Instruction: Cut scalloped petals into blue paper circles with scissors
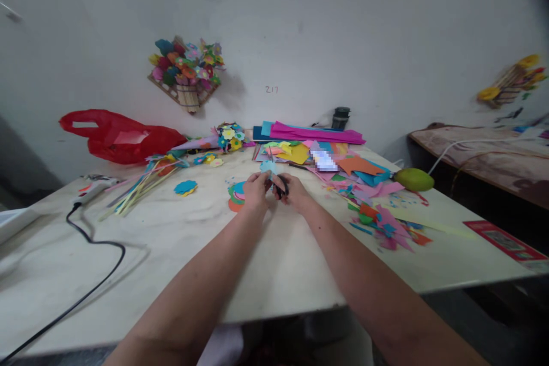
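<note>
Both my hands meet over the middle of the white table. My left hand [257, 187] pinches a small light blue paper piece [268, 166] with a scalloped edge. In my right hand [292, 189] are black-handled scissors [282, 186], fingers wrapped round the handles and the blades pointing up at the paper. Just left of my left hand lie round paper pieces [235, 204] in blue, green, pink and orange, partly hidden by that hand. Farther left rests a blue scalloped disc [185, 187] with yellow beneath it.
Paper scraps [388, 220] cover the right side, near a green oval object [414, 179]. Coloured sheets [315, 132] and a phone-like blurred item lie at the back. To the left are a red bag [124, 137], thin sticks [139, 191] and a glue gun [95, 188] with a black cable.
</note>
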`<action>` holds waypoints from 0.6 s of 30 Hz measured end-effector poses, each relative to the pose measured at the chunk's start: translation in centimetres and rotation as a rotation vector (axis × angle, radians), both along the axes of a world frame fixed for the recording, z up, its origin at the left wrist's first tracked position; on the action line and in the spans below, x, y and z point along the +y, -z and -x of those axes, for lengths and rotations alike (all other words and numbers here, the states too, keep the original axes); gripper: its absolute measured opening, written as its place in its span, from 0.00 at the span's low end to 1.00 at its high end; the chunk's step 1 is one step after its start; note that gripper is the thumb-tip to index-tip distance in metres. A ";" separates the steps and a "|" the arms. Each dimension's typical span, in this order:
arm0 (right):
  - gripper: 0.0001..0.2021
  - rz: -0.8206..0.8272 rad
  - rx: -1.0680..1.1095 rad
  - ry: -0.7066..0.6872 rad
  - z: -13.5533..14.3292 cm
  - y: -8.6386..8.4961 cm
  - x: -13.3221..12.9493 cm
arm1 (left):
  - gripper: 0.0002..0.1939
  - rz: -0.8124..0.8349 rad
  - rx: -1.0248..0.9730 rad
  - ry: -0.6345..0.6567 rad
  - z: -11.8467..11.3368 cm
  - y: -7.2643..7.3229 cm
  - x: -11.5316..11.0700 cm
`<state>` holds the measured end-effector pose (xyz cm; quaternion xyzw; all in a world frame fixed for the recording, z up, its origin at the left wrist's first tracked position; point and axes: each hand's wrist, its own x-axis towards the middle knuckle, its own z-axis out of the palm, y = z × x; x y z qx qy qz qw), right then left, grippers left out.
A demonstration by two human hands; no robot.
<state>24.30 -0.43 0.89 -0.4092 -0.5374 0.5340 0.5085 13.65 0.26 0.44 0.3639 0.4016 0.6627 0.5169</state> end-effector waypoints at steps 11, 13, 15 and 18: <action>0.08 0.004 -0.013 0.036 0.9 -0.3 -0.5 | 0.09 0.078 -0.092 -0.043 -0.6 -1.5 -1.6; 0.08 0.020 -0.007 0.045 1.2 -0.2 -0.5 | 0.08 0.093 -0.091 -0.048 -0.5 -1.4 -1.6; 0.10 0.024 0.003 0.057 1.4 -0.2 -0.5 | 0.08 0.076 -0.074 -0.029 -0.5 -1.4 -1.4; 0.11 0.017 0.021 0.075 1.5 -0.2 -0.5 | 0.09 0.043 -0.050 0.005 0.0 -1.3 -1.0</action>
